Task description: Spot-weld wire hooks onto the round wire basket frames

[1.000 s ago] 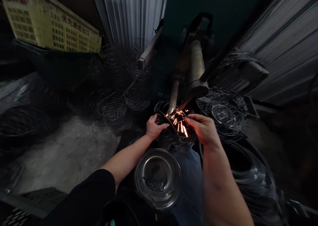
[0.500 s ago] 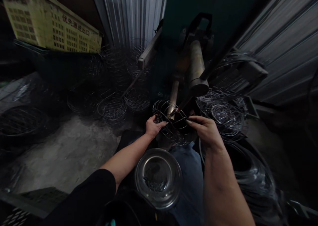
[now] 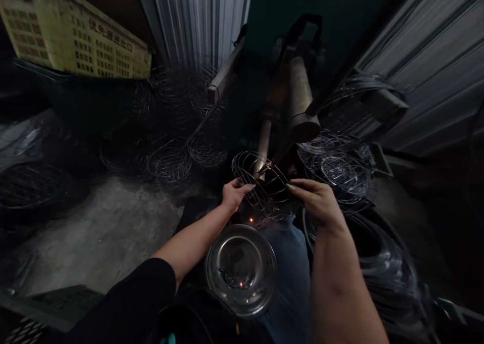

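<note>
I hold a round wire basket frame [image 3: 252, 170] with both hands under the welding machine's metal arm [image 3: 301, 99]. My left hand [image 3: 233, 195] grips the frame's left side, fingers curled round the wires. On the right side my right hand [image 3: 320, 203] is closed on the frame. A small glow shows where the electrode tip [image 3: 269, 163] meets the wires. A shiny metal bowl [image 3: 242, 268] rests on my lap just below, with a few embers in it.
Several finished wire baskets [image 3: 170, 163] lie on the concrete floor at left. More wire frames are stacked at right [image 3: 342, 170]. Coiled wire [image 3: 389, 278] lies by my right arm. Corrugated metal walls [image 3: 200, 21] stand behind, with a yellow sign [image 3: 75, 37] at upper left.
A burst of sparks at the weld point one second ago has died out. Both hands shifted the frame slightly; a few embers now glow below it and in the bowl.
</note>
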Demonstrator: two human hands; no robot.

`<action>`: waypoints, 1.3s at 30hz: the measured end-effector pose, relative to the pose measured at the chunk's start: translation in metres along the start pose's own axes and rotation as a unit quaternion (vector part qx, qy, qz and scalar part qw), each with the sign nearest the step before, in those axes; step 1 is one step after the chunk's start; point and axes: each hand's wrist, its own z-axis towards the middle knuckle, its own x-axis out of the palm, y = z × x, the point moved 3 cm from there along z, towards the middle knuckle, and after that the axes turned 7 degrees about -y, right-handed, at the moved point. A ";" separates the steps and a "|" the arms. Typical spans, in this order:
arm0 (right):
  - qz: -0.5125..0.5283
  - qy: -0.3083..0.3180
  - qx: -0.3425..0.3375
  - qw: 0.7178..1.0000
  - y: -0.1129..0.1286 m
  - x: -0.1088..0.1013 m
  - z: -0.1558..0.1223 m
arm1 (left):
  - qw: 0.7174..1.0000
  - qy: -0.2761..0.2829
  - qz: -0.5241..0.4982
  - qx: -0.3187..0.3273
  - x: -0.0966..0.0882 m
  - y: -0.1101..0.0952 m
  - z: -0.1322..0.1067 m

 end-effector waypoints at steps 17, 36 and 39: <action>-0.022 0.036 0.055 0.998 -0.004 -0.015 -0.013 | 0.989 0.009 -0.022 -0.146 -0.001 0.004 -0.008; 0.004 0.002 0.028 1.000 -0.010 -0.013 -0.009 | 0.971 0.006 -0.023 -0.237 -0.007 0.012 -0.005; -0.006 -0.022 -0.017 1.000 0.003 0.002 -0.003 | 0.962 0.016 -0.029 -0.270 -0.005 0.014 -0.008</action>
